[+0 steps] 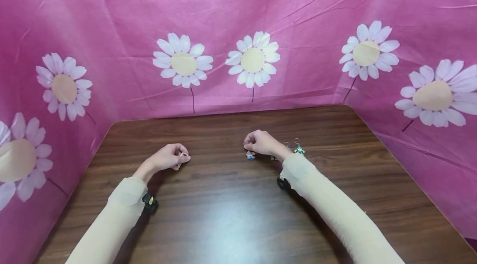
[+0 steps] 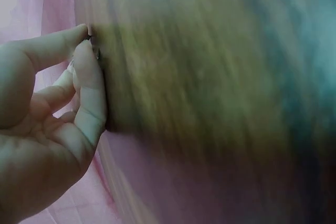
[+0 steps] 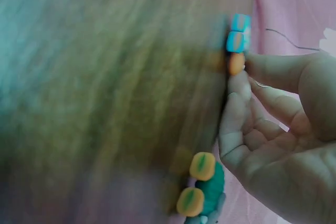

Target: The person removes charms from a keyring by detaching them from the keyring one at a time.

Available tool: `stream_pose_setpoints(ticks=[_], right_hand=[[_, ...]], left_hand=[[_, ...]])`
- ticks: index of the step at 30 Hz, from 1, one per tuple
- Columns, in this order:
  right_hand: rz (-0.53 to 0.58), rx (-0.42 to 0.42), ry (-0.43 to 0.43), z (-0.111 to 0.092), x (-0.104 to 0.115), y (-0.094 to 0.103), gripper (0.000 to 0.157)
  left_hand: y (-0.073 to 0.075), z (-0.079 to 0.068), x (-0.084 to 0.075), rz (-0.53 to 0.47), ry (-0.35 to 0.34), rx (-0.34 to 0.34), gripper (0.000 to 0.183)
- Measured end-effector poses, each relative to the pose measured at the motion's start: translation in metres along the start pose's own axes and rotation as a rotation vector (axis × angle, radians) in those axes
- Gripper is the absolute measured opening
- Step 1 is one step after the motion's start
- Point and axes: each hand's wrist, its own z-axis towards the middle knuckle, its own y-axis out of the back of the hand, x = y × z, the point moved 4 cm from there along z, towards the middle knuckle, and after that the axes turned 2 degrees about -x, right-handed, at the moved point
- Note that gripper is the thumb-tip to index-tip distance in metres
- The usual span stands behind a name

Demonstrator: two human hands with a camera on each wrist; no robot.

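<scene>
Left of the table's middle, my left hand (image 1: 167, 158) pinches a small white-and-dark piece (image 1: 182, 155) between thumb and fingers. In the left wrist view only a dark bit of that piece shows at the fingertips, so its kind is unclear. My right hand (image 1: 262, 143) is right of the middle. Its thumb and forefinger pinch a small figure (image 3: 239, 35) with blue feet and an orange part, low at the tabletop. Close to the right palm lies a green figure (image 3: 211, 186) with orange feet, mostly hidden by the wrist in the head view.
Past the right wrist lies a green figure keychain (image 1: 299, 149) with a metal ring. A second ring (image 1: 286, 144) shows beside it, partly covered by the arm. The brown wooden table (image 1: 208, 197) is bordered by pink curtains (image 1: 216, 3) with white flowers.
</scene>
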Motion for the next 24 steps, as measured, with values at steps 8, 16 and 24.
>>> stream_pose_setpoints(ticks=[8, 16, 24], right_hand=[[0.004, 0.014, -0.05, 0.0068, 0.0004, -0.0053, 0.007], [-0.008, 0.012, -0.072, 0.0081, 0.004, -0.0067, 0.007], [0.004, -0.004, -0.074, 0.0024, -0.0015, -0.005, 0.006]], left_hand=[[-0.0009, 0.0022, -0.0001, 0.117, 0.011, -0.054, 0.029], [-0.0013, -0.0006, -0.0017, 0.099, -0.003, -0.055, 0.029], [-0.0053, 0.0022, -0.0047, 0.098, -0.016, -0.05, 0.027]])
